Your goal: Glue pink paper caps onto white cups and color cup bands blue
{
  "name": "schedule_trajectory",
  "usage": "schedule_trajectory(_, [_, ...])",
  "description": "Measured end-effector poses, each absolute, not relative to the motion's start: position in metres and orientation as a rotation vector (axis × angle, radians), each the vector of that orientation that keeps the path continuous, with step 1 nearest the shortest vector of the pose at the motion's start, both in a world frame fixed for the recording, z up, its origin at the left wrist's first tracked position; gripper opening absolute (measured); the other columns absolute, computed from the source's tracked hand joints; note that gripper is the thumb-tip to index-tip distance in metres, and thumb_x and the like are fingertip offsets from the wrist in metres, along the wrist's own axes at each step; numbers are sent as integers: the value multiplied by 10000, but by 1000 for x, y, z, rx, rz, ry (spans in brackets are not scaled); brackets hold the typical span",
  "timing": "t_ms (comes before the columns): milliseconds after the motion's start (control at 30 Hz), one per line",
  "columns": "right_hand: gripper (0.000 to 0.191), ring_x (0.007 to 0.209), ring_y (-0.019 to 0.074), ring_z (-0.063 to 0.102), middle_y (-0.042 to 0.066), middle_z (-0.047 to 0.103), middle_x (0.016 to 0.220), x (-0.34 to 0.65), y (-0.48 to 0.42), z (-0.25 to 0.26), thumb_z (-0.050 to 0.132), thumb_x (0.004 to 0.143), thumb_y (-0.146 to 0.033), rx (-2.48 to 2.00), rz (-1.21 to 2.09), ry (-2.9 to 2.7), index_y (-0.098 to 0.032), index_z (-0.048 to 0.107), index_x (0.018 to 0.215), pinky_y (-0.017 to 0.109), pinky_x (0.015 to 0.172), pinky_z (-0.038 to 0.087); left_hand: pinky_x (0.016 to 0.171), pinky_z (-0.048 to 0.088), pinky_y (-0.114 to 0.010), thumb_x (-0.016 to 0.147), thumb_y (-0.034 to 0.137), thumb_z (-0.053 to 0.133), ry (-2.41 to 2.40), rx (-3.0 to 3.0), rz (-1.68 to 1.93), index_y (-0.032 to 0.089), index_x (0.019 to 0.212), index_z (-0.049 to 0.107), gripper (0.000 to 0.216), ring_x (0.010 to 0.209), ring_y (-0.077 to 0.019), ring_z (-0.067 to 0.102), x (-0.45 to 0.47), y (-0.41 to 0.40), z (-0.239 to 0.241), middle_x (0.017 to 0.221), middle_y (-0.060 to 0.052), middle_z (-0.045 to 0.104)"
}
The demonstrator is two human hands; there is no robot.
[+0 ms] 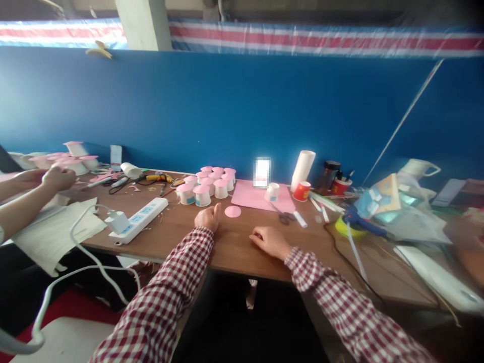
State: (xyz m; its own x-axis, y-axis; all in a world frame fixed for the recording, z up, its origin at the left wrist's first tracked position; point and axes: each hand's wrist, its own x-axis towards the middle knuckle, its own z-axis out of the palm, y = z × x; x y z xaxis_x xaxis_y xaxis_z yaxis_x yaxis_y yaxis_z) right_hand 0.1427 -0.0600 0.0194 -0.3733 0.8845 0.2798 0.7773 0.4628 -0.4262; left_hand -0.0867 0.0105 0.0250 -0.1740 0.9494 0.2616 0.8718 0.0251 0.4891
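Left hand (207,218), right hand (270,242) rested on table (229,252), fingers curled; whether anything clamped, cannot be told. Pink disc (233,212) seen at right hand's 10 o'clock. Idle step judged; fingertip pinch at disc edge likely called for.

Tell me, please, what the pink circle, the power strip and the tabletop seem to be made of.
Pink circle: probably paper or thin card, matte; it lies flat with hardly any visible thickness.
Power strip: likely hard plastic, white and smooth, with a moulded-looking block shape.
Tabletop: brown, wood or wood-look board, faintly shiny; the blur leaves which open.
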Motion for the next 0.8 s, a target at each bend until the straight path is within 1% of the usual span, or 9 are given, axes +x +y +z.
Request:
schedule_trajectory(67, [220, 644, 151, 588, 21, 659, 736, 152, -37, 32, 501, 829, -386, -1335, 397, -2151, -210, 633, 822, 244, 580, 395, 635, 361, -277, 890, 494, 217, 2178, 1881, 898, 217, 691, 581, 499, 820, -220, 592, -85, 9, 28, 802, -82, 662])
schedule_trajectory(133, [222, 729, 155, 602, 35, 662, 827, 162, -9, 48, 501, 827, -368, -1481, 260, -1911, -201, 622, 909, 252, 657, 436, 653, 366, -268, 893, 464, 260, 2171, 1875, 930, 223, 772, 584, 421, 851, -207, 589, -83, 7, 30, 856, -65, 663])
schedule_trajectory(200, [304, 851, 181, 590, 86, 630, 988, 173, 20, 63, 491, 829, -347, -1592, 170, -1785, -170, 565, 1065, 285, 742, 440, 672, 373, -256, 885, 441, 324, 2117, 1903, 965, 237, 863, 578, 327, 877, -188, 584, -81, 6, 31, 912, -41, 659])
schedule_trajectory(267, [428, 971, 237, 550, 142, 571, 1102, 181, 45, 73, 537, 791, -332, -1699, 106, -1699, -134, 499, 1169, 341, 822, 416, 693, 385, -250, 871, 422, 375, 2046, 1940, 994, 250, 942, 562, 264, 888, -173, 581, -80, 5, 30, 959, -21, 649])
schedule_trajectory(367, [589, 1092, 304, 469, 206, 488, 1200, 186, 70, 74, 569, 760, -348, -1816, 48, -1639, -76, 408, 1257, 405, 897, 364, 715, 402, -255, 862, 406, 403, 1991, 1986, 1023, 254, 994, 546, 247, 861, -162, 584, -77, 5, 26, 988, -13, 637])
schedule_trajectory(467, [654, 1128, 303, 430, 200, 453, 1241, 185, 83, 65, 600, 738, -358, -1866, 26, -1659, -78, 369, 1282, 393, 918, 347, 731, 412, -258, 861, 391, 412, 1984, 2008, 1053, 250, 1012, 545, 246, 861, -164, 584, -76, 5, 23, 1001, -23, 633])
schedule_trajectory(600, [447, 1067, 250, 460, 147, 515, 1144, 182, 92, 52, 587, 742, -248, -1875, 16, -1722, -105, 493, 1155, 336, 912, 348, 724, 417, -263, 861, 389, 412, 1969, 2007, 1040, 245, 1029, 542, 256, 853, -167, 588, -76, 5, 22, 1003, -32, 634])
schedule_trajectory(700, [304, 1029, 236, 471, 156, 516, 1099, 183, 94, 47, 525, 767, -184, -1858, -13, -1723, -94, 555, 1056, 325, 906, 351, 735, 415, -270, 868, 393, 393, 1946, 2044, 1037, 242, 1022, 543, 263, 869, -170, 584, -77, 7, 21, 1018, -34, 630])
schedule_trajectory(800, [239, 1031, 236, 468, 164, 503, 1100, 185, 94, 48, 538, 751, -171, -1817, -30, -1714, -91, 597, 968, 318, 917, 350, 743, 416, -279, 868, 391, 392, 1934, 2080, 995, 239, 1023, 545, 266, 900, -183, 576, -79, 9, 18, 1032, -41, 621])
